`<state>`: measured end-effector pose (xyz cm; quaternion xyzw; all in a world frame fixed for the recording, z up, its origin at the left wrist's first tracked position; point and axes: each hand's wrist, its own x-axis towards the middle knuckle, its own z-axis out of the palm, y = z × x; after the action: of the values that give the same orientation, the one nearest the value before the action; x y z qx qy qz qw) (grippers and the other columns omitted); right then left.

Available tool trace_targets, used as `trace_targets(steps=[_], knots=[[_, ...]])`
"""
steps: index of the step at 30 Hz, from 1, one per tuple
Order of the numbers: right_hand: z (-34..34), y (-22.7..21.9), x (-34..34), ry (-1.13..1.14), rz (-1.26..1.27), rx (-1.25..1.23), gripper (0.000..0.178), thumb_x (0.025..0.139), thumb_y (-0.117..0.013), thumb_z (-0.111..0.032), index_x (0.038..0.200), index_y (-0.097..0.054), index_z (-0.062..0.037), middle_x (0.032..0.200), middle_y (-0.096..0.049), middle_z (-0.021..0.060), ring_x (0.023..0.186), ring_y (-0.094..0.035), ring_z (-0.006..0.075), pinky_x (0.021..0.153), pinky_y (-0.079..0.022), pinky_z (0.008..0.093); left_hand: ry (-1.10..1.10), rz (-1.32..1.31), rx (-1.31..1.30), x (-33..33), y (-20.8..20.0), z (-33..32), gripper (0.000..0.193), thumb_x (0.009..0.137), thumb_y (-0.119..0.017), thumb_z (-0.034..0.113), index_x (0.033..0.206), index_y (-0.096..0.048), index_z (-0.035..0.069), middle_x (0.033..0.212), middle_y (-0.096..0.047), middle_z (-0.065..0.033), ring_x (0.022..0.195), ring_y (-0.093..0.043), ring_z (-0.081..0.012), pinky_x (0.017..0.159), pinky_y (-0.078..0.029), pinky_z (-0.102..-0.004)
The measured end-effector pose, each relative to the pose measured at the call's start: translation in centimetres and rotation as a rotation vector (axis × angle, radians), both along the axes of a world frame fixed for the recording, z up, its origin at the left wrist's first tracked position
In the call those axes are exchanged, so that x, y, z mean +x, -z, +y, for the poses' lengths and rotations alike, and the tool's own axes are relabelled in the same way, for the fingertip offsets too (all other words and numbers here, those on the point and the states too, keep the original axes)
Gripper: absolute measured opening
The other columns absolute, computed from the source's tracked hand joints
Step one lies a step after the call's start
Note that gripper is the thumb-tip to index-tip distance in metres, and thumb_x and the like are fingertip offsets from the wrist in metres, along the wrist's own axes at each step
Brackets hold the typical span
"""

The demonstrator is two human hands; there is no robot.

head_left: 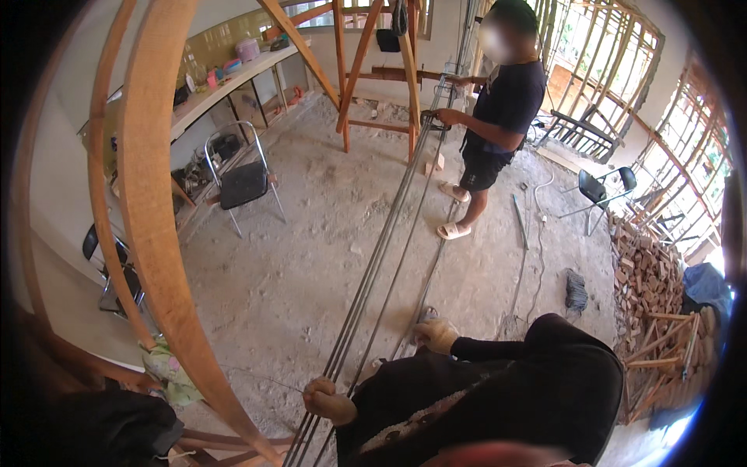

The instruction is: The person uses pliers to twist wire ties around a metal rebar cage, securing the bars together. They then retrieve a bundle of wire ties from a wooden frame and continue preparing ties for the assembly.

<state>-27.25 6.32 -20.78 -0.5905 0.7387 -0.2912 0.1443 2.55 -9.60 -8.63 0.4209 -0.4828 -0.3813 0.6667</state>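
Long, thin steel reinforcing bars (373, 268) run in a bundle from the lower edge up to a co-worker at the far end. My left hand (330, 400), in a pale glove, is closed over the bars near the lower edge. A thin wire stretches from beside it toward the left. My right hand (437, 335), also gloved, is curled beside a separate bar to the right of the bundle; what its fingers hold is hidden. The co-worker (502, 109), in dark clothes and light sandals, has both hands at the bars' far end, by a bent wire-like frame.
A curved wooden beam (148, 194) rises close on the left. Wooden trestle legs (410, 86) stand behind the bars. Folding chairs (243, 184) stand left and right. A brick pile (642, 268), a black coil (576, 291) and cables lie to the right on rough concrete.
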Motion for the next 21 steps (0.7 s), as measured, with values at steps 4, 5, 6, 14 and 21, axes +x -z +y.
trace_targets(steps=[4,5,6,14,21], knots=[[-2.1,-4.9,-0.8,0.125,0.042,-0.175,0.045,0.08,-0.072,-0.009,0.124,-0.069,-0.0094,0.092,-0.071,0.0134,0.082,-0.07,0.0397,0.077,-0.055,0.0522,0.012,-0.054,0.083,-4.1,-2.8,-2.5,0.055,0.109,-0.041,0.043,0.063,-0.039,0.014,0.055,-0.038,0.0012,0.051,-0.041,-0.0143,0.05,-0.033,-0.0316],[-2.3,-5.4,-0.7,0.156,0.011,-0.189,0.047,0.079,-0.072,-0.009,0.127,-0.068,-0.0099,0.092,-0.071,0.0132,0.083,-0.07,0.0396,0.077,-0.055,0.0518,-0.002,-0.079,0.112,-4.5,-3.2,-3.0,0.052,0.108,-0.043,0.042,0.064,-0.039,0.014,0.056,-0.038,0.0015,0.052,-0.041,-0.0139,0.05,-0.033,-0.0318],[-2.4,-5.6,-0.4,0.184,0.04,-0.179,0.046,0.081,-0.072,-0.01,0.126,-0.068,-0.0098,0.093,-0.072,0.0135,0.084,-0.071,0.0398,0.078,-0.056,0.0513,0.025,-0.132,0.086,-4.8,-3.5,-3.9,0.052,0.109,-0.042,0.041,0.067,-0.042,0.01,0.061,-0.042,-0.0004,0.055,-0.044,-0.0162,0.052,-0.035,-0.0338],[0.8,-5.7,2.3,0.246,-0.077,0.576,0.032,0.093,-0.07,-0.032,0.116,-0.075,-0.0108,0.109,-0.077,0.0174,0.103,-0.073,0.0412,0.09,-0.057,0.0511,0.042,0.131,0.244,-7.9,-2.8,-11.1,0.037,0.105,-0.048,0.035,0.081,-0.051,0.007,0.071,-0.044,0.0022,0.062,-0.044,-0.0111,0.058,-0.039,-0.0286],[4.1,-10.8,0.7,0.163,-0.255,0.47,0.045,0.086,-0.077,-0.04,0.12,-0.076,-0.0109,0.109,-0.076,0.019,0.105,-0.072,0.0394,0.095,-0.056,0.0485,0.048,-0.006,0.262,-9.5,-1.1,-15.2,0.051,0.109,-0.048,0.038,0.081,-0.055,-0.003,0.071,-0.054,-0.0087,0.059,-0.053,-0.0286,0.059,-0.045,-0.0404]])
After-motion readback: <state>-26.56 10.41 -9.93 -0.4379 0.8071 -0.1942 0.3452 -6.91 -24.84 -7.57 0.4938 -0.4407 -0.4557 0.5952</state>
